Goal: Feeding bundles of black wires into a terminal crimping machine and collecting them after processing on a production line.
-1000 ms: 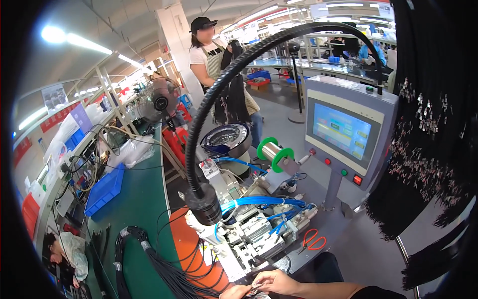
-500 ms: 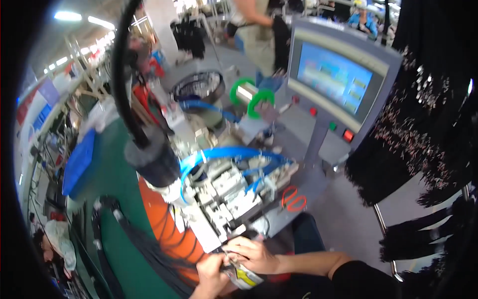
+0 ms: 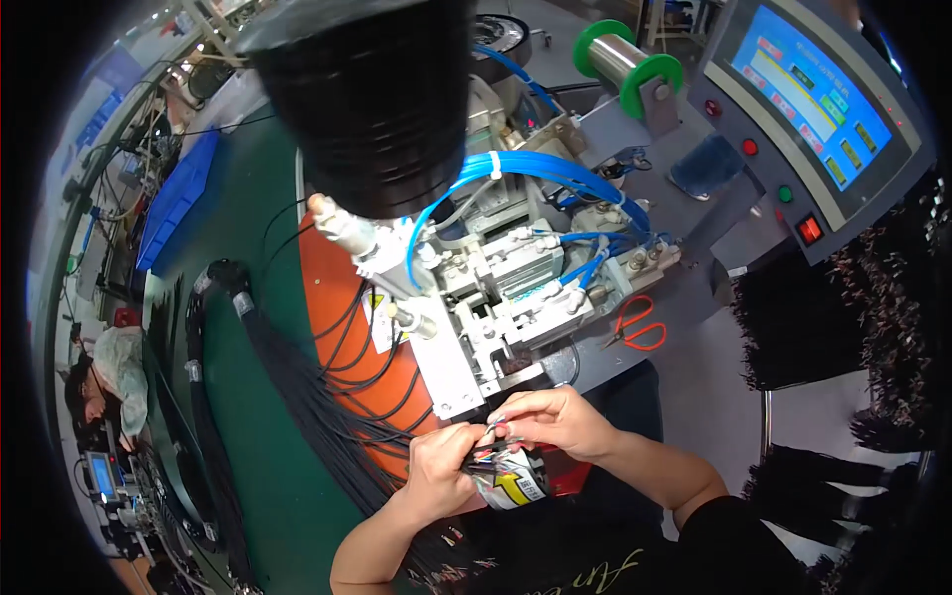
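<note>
At the front edge of a metal wire-processing machine (image 3: 526, 288), both my hands are close together. My left hand (image 3: 441, 466) is closed, its thumb and fingers pinching a black cable's end. Thin coloured wires (image 3: 488, 454) show at the fingertips. My right hand (image 3: 563, 424) pinches the tips of these wires from the other side; the fingers hide their exact ends. Just beneath the hands sits a cylindrical part with a yellow-and-white label (image 3: 516, 486). A bundle of black cables (image 3: 297, 387) runs beside my left hand across the orange and green work surface.
Red-handled scissors (image 3: 640, 325) lie right of the machine. A control screen (image 3: 808, 94) stands at the far right, near a green-flanged wire spool (image 3: 625, 64). A large black cylinder (image 3: 367, 99) hangs above the machine. A blue tray (image 3: 178, 203) lies at the left.
My view has shifted, so the machine and screen look nearer and the black cylinder covers the top middle. Both hands stay together, with coloured wires now visible between the fingers.
</note>
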{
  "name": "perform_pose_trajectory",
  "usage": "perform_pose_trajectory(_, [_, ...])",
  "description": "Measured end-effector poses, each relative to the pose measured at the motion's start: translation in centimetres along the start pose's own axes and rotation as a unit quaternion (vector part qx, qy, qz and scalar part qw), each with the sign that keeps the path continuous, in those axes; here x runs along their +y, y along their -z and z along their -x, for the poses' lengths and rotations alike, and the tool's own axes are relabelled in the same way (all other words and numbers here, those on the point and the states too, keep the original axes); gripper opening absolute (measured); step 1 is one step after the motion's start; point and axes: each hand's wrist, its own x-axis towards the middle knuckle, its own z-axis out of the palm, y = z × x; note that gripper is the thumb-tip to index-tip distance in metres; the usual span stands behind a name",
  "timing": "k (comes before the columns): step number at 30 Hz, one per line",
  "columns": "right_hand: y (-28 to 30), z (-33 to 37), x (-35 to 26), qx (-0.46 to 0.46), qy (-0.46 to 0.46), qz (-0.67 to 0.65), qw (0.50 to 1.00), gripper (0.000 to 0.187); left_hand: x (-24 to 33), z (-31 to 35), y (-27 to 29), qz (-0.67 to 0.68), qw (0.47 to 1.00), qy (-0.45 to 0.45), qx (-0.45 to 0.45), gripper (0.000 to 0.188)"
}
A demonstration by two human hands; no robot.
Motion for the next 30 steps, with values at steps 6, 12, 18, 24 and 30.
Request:
perform_pose_trajectory(6, [-0.2, -0.7, 1.6, 0.038, 0.068, 0.066, 0.995, 0.032, -0.6, 1.3, 0.1, -0.065, 0.997, 0.018, 0.023, 0.017])
perform_pose_trajectory(12, [8.6, 13.5, -3.1, 0.514, 0.243, 0.383, 0.728, 0.03, -1.1, 0.7, -0.3, -0.064, 0.996, -0.055, 0.031, 0.011])
perform_pose_trajectory(18, [15.2, 40.7, -13.3, 0.77, 0.368, 0.498, 0.152, 0.04, -2.7, 1.2, -0.4, -0.071, 0.996, -0.046, 0.039, 0.011])
perform_pose_trajectory(24, [14.4, 58.8, -18.0, 0.827, 0.111, 0.542, -0.102, 0.058, -9.0, 1.1, -1.4, 0.077, 0.994, 0.072, 0.024, 0.016])
perform_pose_trajectory(30, [16.6, 58.3, -17.3, 0.853, -0.107, 0.507, -0.062, 0.064, -12.8, 0.5, -0.4, 0.197, 0.908, 0.361, -0.087, 0.019])
